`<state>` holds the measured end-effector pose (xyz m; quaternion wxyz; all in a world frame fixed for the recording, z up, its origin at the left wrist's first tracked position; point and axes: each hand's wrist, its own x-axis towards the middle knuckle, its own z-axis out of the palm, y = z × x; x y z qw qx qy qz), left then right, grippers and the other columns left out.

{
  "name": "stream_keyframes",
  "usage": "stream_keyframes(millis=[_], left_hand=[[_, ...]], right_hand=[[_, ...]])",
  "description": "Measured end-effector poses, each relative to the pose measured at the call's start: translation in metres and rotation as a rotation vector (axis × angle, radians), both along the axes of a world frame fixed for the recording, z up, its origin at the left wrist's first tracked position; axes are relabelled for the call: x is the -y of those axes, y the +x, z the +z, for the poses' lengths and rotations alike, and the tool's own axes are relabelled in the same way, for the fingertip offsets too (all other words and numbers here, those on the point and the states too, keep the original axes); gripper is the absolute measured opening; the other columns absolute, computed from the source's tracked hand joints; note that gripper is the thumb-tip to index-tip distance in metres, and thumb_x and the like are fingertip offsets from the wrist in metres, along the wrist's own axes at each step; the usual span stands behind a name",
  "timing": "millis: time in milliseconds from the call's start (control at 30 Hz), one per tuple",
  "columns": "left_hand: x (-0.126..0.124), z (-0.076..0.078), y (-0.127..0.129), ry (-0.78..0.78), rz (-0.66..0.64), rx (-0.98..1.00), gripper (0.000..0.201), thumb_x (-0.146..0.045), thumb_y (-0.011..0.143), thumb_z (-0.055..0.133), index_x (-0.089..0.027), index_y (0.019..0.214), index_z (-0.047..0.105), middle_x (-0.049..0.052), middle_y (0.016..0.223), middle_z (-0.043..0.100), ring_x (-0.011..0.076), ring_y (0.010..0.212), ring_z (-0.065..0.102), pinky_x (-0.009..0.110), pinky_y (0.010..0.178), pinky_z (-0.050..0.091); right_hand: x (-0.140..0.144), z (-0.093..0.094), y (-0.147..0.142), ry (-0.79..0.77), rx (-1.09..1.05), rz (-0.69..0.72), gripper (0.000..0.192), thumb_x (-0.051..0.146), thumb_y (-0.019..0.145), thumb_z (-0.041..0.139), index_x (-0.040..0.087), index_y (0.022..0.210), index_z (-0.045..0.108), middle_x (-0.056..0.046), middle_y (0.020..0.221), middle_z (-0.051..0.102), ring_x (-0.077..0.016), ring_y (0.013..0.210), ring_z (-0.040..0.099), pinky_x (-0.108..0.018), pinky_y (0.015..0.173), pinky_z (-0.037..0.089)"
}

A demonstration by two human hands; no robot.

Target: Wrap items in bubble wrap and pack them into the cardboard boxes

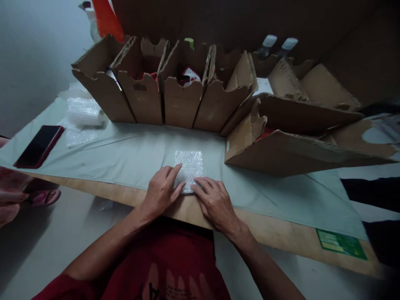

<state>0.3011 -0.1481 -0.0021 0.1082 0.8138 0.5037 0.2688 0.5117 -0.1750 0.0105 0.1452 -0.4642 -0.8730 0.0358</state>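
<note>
Nothing is reading clearly: the green sticker (pixel 341 243) at four o'clock and the print on the red shirt (pixel 175 271) are showing only blurred marks.

A bubble-wrap sheet (pixel 189 168) lies on the cloth (pixel 131 156) near the table's front edge (pixel 281 237), both hands on its near end — left hand (pixel 161 193), right hand (pixel 215 204). Behind stands a row of cardboard boxes (pixel 162 87) (one tipped box (pixel 290 137) to the right); a phone (pixel 39 146) lies far left.

Two hands (pixel 162 192); one bubble-wrap sheet (pixel 189 166); one phone (pixel 39 146); four upright cardboard bins (pixel 179 102).
</note>
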Motion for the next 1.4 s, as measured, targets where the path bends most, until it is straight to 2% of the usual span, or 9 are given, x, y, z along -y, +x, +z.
stream_keyframes(millis=[100,200,300,433,567,767,1100,1233,1400], left_hand=[[0.013,0.007,-0.011,0.102,-0.131,0.048,0.040,-0.027,0.096,0.063,-0.018,0.134,0.056,0.015,0.124,0.068,0.0301,0.118,0.061,0.046,0.097,0.052],[0.018,0.009,-0.014,0.046,-0.215,0.044,0.027,-0.017,0.097,0.056,-0.019,0.122,0.063,0.009,0.103,0.074,0.0263,0.103,0.065,0.043,0.090,0.051],[0.009,0.005,-0.011,-0.069,-0.132,0.048,0.024,-0.016,0.095,0.056,-0.020,0.117,0.066,0.005,0.085,0.072,0.0222,0.082,0.063,0.038,0.078,0.050],[-0.008,0.000,-0.004,-0.108,-0.021,-0.069,0.033,-0.020,0.091,0.064,-0.020,0.124,0.066,0.008,0.098,0.071,0.0254,0.090,0.063,0.040,0.080,0.050],[-0.009,-0.001,-0.006,-0.038,0.010,-0.014,0.031,-0.023,0.093,0.063,-0.020,0.124,0.065,0.011,0.116,0.068,0.0270,0.103,0.062,0.042,0.088,0.050],[-0.002,0.000,-0.015,-0.044,-0.129,0.044,0.030,-0.024,0.099,0.056,-0.016,0.128,0.061,0.009,0.100,0.071,0.0251,0.095,0.062,0.042,0.088,0.049],[-0.016,0.004,-0.010,-0.132,0.045,0.039,0.031,-0.028,0.095,0.061,-0.020,0.124,0.064,0.009,0.102,0.068,0.0244,0.094,0.064,0.039,0.084,0.053],[0.005,0.016,-0.010,-0.250,0.124,0.400,0.024,-0.030,0.096,0.057,-0.023,0.119,0.065,0.007,0.104,0.069,0.0202,0.092,0.066,0.035,0.081,0.056],[0.020,0.027,0.007,-0.573,0.051,0.697,0.028,-0.036,0.090,0.065,-0.020,0.113,0.068,0.008,0.109,0.072,0.0220,0.099,0.069,0.036,0.089,0.058]], right_hand=[[-0.003,0.004,0.004,-0.080,-0.118,0.023,0.032,0.007,0.096,0.049,0.018,0.118,0.070,-0.011,0.121,0.075,-0.0265,0.109,0.066,-0.042,0.090,0.049],[-0.007,0.010,0.005,-0.240,-0.234,0.000,0.033,0.013,0.100,0.046,0.022,0.120,0.070,-0.007,0.110,0.078,-0.0223,0.097,0.070,-0.039,0.087,0.051],[-0.011,0.015,0.007,-0.162,-0.289,-0.128,0.030,0.021,0.103,0.047,0.023,0.122,0.070,-0.007,0.116,0.077,-0.0235,0.103,0.070,-0.040,0.089,0.051],[-0.011,0.018,0.010,0.102,-0.217,-0.154,0.023,0.022,0.101,0.053,0.021,0.114,0.072,-0.009,0.112,0.076,-0.0246,0.100,0.067,-0.040,0.086,0.048],[-0.011,0.011,0.004,-0.034,-0.129,-0.001,0.024,0.022,0.100,0.055,0.021,0.117,0.071,-0.010,0.115,0.075,-0.0269,0.109,0.064,-0.043,0.093,0.046],[-0.019,0.002,-0.002,-0.242,-0.295,-0.107,0.029,0.024,0.105,0.047,0.021,0.124,0.068,-0.007,0.110,0.078,-0.0224,0.096,0.067,-0.039,0.088,0.047],[-0.022,0.005,-0.003,-0.080,-0.112,-0.096,0.025,0.031,0.099,0.060,0.021,0.119,0.071,-0.010,0.109,0.075,-0.0274,0.100,0.063,-0.043,0.089,0.043],[-0.028,0.005,-0.004,-0.183,-0.511,-0.290,0.021,0.031,0.098,0.058,0.022,0.106,0.076,-0.008,0.100,0.079,-0.0242,0.091,0.068,-0.040,0.086,0.049],[-0.012,0.011,-0.010,-0.635,-1.069,-0.339,0.027,0.042,0.094,0.062,0.020,0.102,0.075,-0.003,0.091,0.076,-0.0178,0.080,0.068,-0.029,0.072,0.054]])
